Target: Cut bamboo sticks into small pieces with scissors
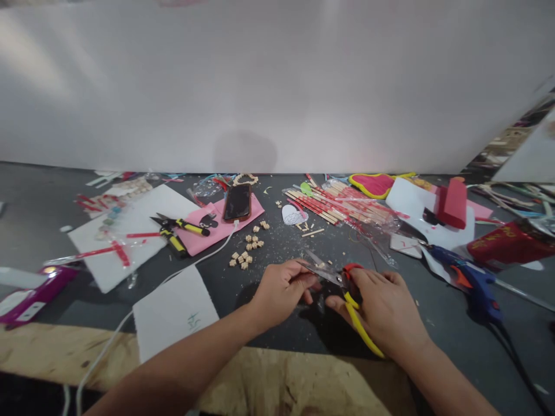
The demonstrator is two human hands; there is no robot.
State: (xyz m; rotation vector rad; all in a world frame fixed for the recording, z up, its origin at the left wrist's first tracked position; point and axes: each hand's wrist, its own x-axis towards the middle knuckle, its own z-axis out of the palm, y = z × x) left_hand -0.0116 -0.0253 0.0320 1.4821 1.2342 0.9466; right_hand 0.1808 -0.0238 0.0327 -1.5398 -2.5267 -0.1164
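In my right hand [384,306] is a pair of scissors [362,326] with yellow and red handles, its blades pointing left toward my other hand. My left hand [281,292] is closed in a pinch by the blade tips; whatever lies between its fingers is too small to make out. Small wooden pieces [245,259] sit in little groups on the dark table, up and left of my left hand. Beyond the hands lie red and wooden sticks [316,205], partly in clear plastic, and a white paper cutout [295,215] with scribbled lines.
Yellow-black pliers [176,231] and a phone [237,202] on pink paper [199,234] lie left of centre. A white cable [212,252] crosses the left side. At the right are a blue glue gun [466,274] and a red can [511,240]. A white wall [277,86] stands behind.
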